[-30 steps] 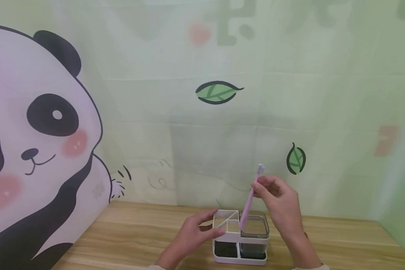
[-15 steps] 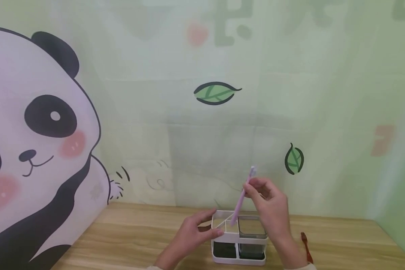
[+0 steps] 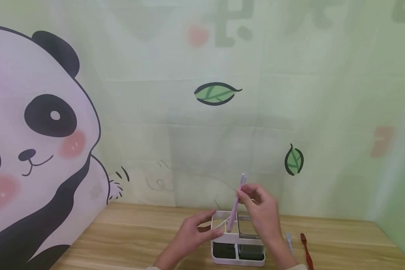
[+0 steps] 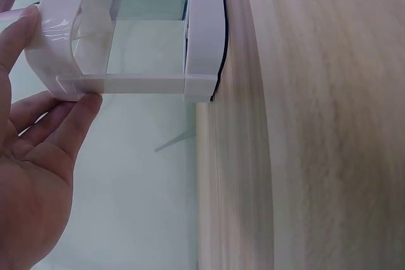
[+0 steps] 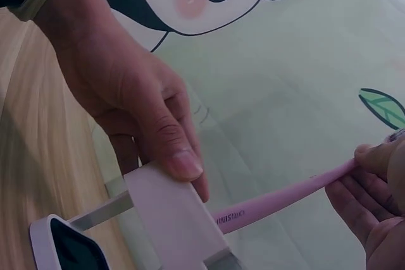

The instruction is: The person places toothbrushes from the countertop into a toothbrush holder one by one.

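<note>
A white toothbrush holder (image 3: 222, 237) with a divided top stands on the table. My left hand (image 3: 190, 234) grips its upper left rim, the thumb in front and the fingers behind, as the left wrist view shows. My right hand (image 3: 264, 215) pinches a light purple toothbrush (image 3: 235, 210) near its bristles. The brush is tilted, head up, its lower end at the small front compartment in the holder's top. In the right wrist view, the handle (image 5: 272, 208) passes behind the white rim. A clear cup (image 3: 249, 236) sits in the holder's right side, partly hidden by my right hand.
On the wooden table (image 3: 138, 232), right of my right forearm, lie a dark red fork (image 3: 305, 245) and a slim light blue item (image 3: 289, 238), partly hidden. A green cloth backdrop (image 3: 138, 112) with a printed panda (image 3: 50, 150) rises behind the table.
My right hand has moved left and down, bringing the toothbrush's lower end from the cup's edge to the small compartment. The red fork and blue item have come into view. My left hand stays put.
</note>
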Motion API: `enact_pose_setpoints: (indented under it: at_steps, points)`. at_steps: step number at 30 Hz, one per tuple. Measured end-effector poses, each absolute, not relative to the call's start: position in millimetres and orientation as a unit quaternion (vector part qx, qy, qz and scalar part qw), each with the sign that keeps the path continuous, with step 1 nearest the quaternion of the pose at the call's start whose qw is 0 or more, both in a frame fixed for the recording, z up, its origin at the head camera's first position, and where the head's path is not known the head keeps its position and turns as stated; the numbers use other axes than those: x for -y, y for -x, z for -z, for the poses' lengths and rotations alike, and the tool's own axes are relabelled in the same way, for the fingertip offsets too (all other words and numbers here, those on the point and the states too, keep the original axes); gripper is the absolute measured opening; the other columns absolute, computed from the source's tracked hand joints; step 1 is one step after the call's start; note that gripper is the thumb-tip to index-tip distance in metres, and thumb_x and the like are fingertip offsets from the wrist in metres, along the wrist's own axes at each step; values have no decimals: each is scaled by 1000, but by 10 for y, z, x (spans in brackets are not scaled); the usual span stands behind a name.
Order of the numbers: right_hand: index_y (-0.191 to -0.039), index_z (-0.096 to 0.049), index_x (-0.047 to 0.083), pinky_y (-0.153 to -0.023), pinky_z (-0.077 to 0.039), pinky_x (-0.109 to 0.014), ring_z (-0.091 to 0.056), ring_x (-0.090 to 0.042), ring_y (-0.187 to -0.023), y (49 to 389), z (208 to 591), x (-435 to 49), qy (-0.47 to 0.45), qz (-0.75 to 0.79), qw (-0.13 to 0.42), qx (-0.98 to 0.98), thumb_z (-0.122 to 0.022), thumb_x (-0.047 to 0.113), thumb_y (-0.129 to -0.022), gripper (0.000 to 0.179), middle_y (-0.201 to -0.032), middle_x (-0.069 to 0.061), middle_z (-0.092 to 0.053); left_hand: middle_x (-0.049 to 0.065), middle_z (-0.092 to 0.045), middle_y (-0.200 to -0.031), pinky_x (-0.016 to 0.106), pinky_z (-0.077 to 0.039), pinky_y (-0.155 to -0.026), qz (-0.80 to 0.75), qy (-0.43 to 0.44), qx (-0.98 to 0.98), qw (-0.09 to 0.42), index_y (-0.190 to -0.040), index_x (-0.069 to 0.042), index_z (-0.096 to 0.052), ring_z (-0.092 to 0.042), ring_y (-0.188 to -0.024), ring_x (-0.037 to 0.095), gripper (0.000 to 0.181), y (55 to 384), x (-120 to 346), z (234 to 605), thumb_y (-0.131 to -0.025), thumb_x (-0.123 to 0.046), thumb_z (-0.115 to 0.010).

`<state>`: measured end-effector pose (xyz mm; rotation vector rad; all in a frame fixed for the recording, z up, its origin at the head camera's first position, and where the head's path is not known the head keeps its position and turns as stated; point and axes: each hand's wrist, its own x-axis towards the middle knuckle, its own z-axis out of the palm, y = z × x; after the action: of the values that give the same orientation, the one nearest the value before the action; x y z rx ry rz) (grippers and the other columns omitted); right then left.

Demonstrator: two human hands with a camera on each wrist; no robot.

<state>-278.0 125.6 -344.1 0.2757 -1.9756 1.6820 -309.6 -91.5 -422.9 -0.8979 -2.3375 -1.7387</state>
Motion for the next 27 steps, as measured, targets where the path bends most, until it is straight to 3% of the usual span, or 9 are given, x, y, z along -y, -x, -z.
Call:
enact_pose_setpoints:
  at_steps: [11, 18, 27]
  points:
    - [-107, -74, 4, -85, -62, -29, -72, -19, -91, 2878, 3573, -1224, -109, -595, 219, 765, -79, 8, -98, 11, -98, -5, -76, 23, -58, -149, 37, -60, -99, 566, 290, 770, 44, -149, 2, -58, -58, -135, 43, 62, 3093, 915, 4216, -96, -19, -83]
    - [-107, -74, 4, -98, -60, -51, -72, -18, -92, 2901, 3637, -1218, -116, -573, 195, 788, -79, 9, -98, 12, -94, -2, -75, 23, -59, -148, 37, -60, -98, 564, 292, 771, 47, -148, 2, -59, -58, -134, 43, 62, 3096, 912, 4214, -96, -21, -83]
    - [-103, -74, 7, -98, -61, -51, -71, -20, -96, 2917, 3687, -1207, -122, -544, 159, 815, -79, 5, -96, 8, -95, 1, -74, 22, -59, -149, 38, -61, -98, 565, 290, 771, 41, -149, 1, -59, -59, -134, 41, 62, 3101, 916, 4217, -96, -21, -83]
